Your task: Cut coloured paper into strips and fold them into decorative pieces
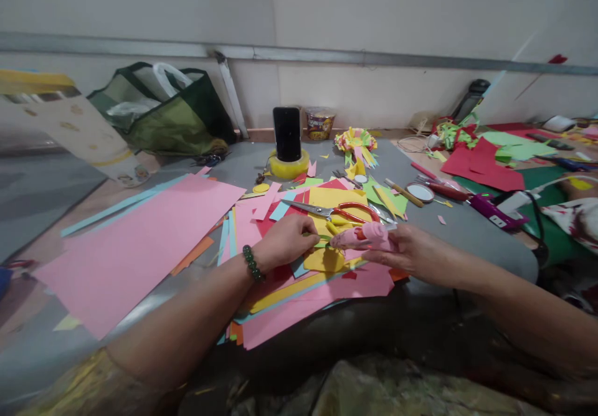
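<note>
My left hand (294, 238), wearing a dark green bead bracelet (253, 263), has its fingers pinched on a narrow green paper strip (323, 239). My right hand (411, 253) is closed around a pink tool with a narrow tip (367, 236), which points left toward the strip; its exact kind is unclear. Below both hands lies a yellow paper piece (324, 260) on a pile of coloured sheets. Just behind them rest scissors with orange handles (352, 210), blades toward the left.
Large pink sheets (154, 235) cover the left side. A phone (286, 132) stands in a yellow tape roll (289, 165), beside a noodle cup (319, 123) and a paper-strip rosette (357, 142). To the right lie a purple device (498, 212) and red paper (486, 164). A tumbler (88, 132) stands left.
</note>
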Demonstrator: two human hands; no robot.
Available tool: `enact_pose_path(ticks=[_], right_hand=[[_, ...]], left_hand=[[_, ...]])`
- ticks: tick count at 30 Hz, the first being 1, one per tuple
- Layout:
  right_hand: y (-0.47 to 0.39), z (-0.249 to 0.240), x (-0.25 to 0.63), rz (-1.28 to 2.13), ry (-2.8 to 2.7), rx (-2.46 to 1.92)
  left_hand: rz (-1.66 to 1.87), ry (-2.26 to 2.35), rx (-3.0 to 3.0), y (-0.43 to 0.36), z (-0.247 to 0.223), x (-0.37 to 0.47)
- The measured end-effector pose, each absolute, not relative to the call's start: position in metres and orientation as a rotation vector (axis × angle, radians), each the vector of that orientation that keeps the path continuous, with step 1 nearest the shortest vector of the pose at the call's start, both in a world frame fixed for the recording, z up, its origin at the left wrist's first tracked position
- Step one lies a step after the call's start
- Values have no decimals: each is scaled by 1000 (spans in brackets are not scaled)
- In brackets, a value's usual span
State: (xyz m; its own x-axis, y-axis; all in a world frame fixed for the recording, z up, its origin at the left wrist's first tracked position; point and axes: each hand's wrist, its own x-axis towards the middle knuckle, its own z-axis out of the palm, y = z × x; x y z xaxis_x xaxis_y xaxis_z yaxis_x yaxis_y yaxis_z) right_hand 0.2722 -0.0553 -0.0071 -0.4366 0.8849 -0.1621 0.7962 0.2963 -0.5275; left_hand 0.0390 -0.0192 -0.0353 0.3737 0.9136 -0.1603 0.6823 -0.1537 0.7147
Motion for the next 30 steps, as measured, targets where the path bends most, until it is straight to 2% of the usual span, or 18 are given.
enact_pose_path(ticks=[20, 30], right_hand=[[-52, 4, 273, 781, -2346, -1667], [-45, 7, 278, 1040, -2307, -1620]], left_hand=[[385, 1353, 1900, -20, -32, 39], [399, 1346, 1869, -21, -32, 39]])
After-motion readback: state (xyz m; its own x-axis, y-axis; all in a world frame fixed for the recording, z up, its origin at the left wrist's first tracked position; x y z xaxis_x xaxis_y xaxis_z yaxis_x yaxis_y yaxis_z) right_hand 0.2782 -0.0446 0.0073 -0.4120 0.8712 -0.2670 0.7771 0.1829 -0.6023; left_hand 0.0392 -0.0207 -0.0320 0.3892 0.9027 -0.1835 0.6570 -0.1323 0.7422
